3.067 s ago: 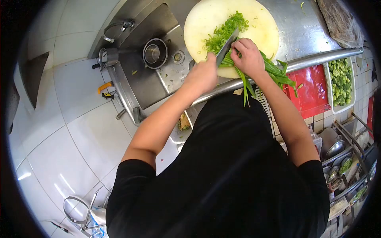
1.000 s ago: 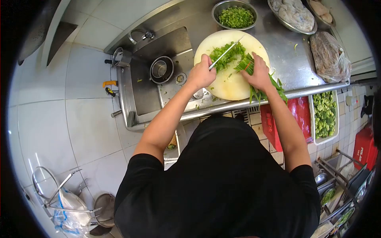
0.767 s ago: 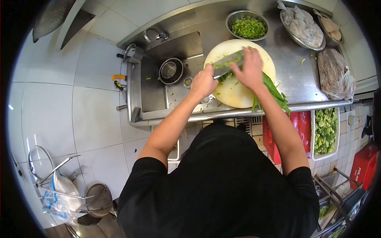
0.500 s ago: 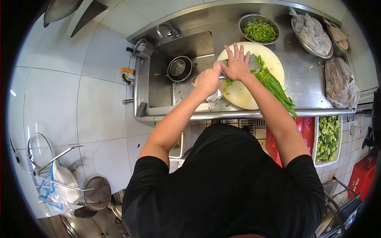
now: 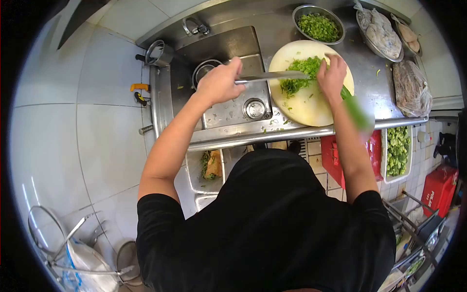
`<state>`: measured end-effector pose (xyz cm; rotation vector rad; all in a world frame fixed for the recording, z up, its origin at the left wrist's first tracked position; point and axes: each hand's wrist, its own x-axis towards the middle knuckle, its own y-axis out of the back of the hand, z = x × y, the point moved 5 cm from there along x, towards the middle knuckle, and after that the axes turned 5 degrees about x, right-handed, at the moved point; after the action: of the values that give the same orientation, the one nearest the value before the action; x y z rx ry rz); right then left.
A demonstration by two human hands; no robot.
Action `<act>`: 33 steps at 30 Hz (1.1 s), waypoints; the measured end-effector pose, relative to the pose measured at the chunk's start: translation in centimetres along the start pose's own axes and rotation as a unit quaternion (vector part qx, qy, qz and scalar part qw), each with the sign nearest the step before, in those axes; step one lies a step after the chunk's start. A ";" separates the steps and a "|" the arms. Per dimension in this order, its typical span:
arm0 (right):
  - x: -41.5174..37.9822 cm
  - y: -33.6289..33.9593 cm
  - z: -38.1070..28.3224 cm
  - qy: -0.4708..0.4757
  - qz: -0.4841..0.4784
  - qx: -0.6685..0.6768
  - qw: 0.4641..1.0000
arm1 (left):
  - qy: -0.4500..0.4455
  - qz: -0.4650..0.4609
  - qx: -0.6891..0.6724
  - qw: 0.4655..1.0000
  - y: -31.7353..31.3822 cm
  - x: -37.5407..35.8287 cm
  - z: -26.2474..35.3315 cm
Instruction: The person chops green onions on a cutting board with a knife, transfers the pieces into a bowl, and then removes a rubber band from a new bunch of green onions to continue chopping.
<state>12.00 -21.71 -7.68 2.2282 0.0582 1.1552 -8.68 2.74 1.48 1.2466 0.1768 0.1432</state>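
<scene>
My left hand (image 5: 219,83) is closed round the handle of a knife (image 5: 272,76) over the sink edge. Its blade points right, across chopped greens (image 5: 304,68) on the round pale cutting board (image 5: 306,114). On the board's right side, my right hand (image 5: 332,75) has bent fingers pressed on a bunch of long green stalks (image 5: 346,93), close to the blade's tip. The stalks run down past my wrist and blur beyond the counter edge. Behind the board stands a metal bowl of chopped greens (image 5: 318,27).
Left of the board is a sink (image 5: 216,46) with a pot (image 5: 200,72) and a tap (image 5: 195,27). Bagged items (image 5: 382,36) and a wrapped bundle (image 5: 412,90) lie at right. Below the counter are a red crate (image 5: 333,163) and a tray of green vegetables (image 5: 397,153).
My left hand has moved left with the knife. My right hand has left the blade area and moved right onto the stalks. The chopped pile is uncovered. The view has shifted slightly.
</scene>
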 end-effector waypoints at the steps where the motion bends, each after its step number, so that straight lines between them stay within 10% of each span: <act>1: -2.3 0.8 -0.9 -0.008 -0.031 0.033 0.999 | -0.005 -0.006 -0.007 1.000 -0.7 -0.5 -1.2; 5: -13.1 2.8 -8.9 -0.191 -0.323 0.193 0.906 | -0.006 -0.069 -0.195 0.978 -5.2 -2.1 -8.3; 7: -18.1 1.4 -11.1 -0.175 -0.417 0.129 0.882 | 0.135 -0.219 -0.416 0.872 -8.0 -4.5 -11.5; 17: -22.8 -3.8 -13.1 -0.196 -0.524 -0.017 0.829 | 0.260 -0.277 -0.391 0.839 -19.6 -8.7 -16.9; 20: -21.5 -1.5 -13.1 -0.158 -0.323 -0.099 0.928 | 0.213 -0.300 -0.369 0.854 -21.2 -7.7 -16.2; 25: -22.3 -2.2 -11.7 -0.193 -0.380 -0.109 0.898 | 0.141 -0.351 -0.311 0.872 -22.9 -6.5 -14.6; 27: -22.7 -2.8 -11.0 -0.259 -0.432 0.093 0.859 | 0.132 -0.354 -0.301 0.876 -23.0 -6.2 -14.5; 31: -21.9 -2.4 -10.9 -0.187 -0.306 -0.065 0.931 | 0.120 -0.356 -0.274 0.885 -22.4 -6.1 -13.8; 33: -22.2 -3.6 -12.0 -0.220 -0.453 0.170 0.847 | 0.080 -0.336 -0.255 0.903 -22.6 -5.8 -13.9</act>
<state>-9.90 -19.59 -20.65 2.2403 1.0682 0.1058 -17.01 7.39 -23.96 0.5969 0.6591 -0.2955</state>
